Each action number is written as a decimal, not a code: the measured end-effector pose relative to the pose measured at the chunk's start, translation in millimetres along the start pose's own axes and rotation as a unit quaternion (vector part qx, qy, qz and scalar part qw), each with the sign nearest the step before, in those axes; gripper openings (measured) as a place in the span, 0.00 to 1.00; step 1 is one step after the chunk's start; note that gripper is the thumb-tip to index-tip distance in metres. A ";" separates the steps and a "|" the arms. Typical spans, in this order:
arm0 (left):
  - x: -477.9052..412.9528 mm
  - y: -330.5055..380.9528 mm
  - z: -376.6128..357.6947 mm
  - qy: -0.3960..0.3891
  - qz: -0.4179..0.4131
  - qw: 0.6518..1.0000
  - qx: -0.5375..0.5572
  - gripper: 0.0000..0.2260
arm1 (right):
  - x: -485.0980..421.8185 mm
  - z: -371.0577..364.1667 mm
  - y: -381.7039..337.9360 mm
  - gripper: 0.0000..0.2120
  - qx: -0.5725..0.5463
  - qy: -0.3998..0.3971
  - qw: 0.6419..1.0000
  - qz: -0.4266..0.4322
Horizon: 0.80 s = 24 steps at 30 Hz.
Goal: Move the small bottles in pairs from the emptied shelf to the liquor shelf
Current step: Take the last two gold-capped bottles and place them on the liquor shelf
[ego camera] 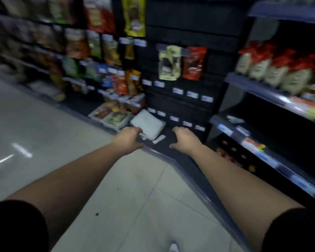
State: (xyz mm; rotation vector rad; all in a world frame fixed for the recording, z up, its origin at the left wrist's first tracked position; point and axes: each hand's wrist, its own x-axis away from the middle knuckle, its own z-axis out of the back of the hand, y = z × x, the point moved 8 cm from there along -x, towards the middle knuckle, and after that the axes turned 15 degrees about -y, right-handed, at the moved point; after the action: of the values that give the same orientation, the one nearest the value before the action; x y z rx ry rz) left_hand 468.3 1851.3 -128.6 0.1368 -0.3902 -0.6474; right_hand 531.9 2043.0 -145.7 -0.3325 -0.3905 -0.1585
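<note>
Reaching forward and down with both bare arms toward the dark bottom shelf (180, 140) at the far corner of the aisle

Left hand (129, 138): hovering at the shelf's front lip, fingers curled downward, tips lying at or just beside a white flat packet (147, 124); contact not resolvable through the blur; nothing clearly enclosed in the grip

Right hand (185, 140): hanging palm-down over the bare dark shelf surface, fingers loosely curled and half open, thumb sticking out to the left; holding nothing visible

Small white tube-like item (158, 139): lying on its side on the shelf between the two hands, just right of the left fingertips, touched by neither; too smeared to say whether a small bottle or something else

Hanging snack bags (105, 48): filling the far-left racks; two pouches (182, 62) hanging on the dark panel above the hands

Right-hand shelving (253, 140): carrying red-topped packs (273, 68) on the upper tier and dark bottles (233, 153) low down
</note>
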 end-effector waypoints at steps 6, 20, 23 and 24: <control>78.7 -225.4 18.1 0.031 0.185 0.980 0.065 0.28 | -112.5 -40.3 -231.0 0.28 0.086 -0.042 0.982 0.165; 337.4 -605.5 23.8 0.107 0.539 0.814 0.189 0.29 | -216.3 -169.2 -745.3 0.34 0.167 -0.165 0.855 0.462; 408.0 -653.9 10.0 0.116 0.587 0.776 0.202 0.29 | -201.1 -207.4 -834.6 0.36 0.202 -0.178 0.822 0.501; 425.9 -665.2 5.7 0.119 0.597 0.766 0.205 0.29 | -195.6 -217.5 -857.0 0.36 0.208 -0.183 0.814 0.511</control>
State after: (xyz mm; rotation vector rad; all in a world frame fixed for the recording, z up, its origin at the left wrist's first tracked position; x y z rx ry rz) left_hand 403.5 1064.5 -153.2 0.3412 -0.2887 0.7409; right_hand 244.9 1184.4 -167.5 -0.0986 -0.5652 1.0602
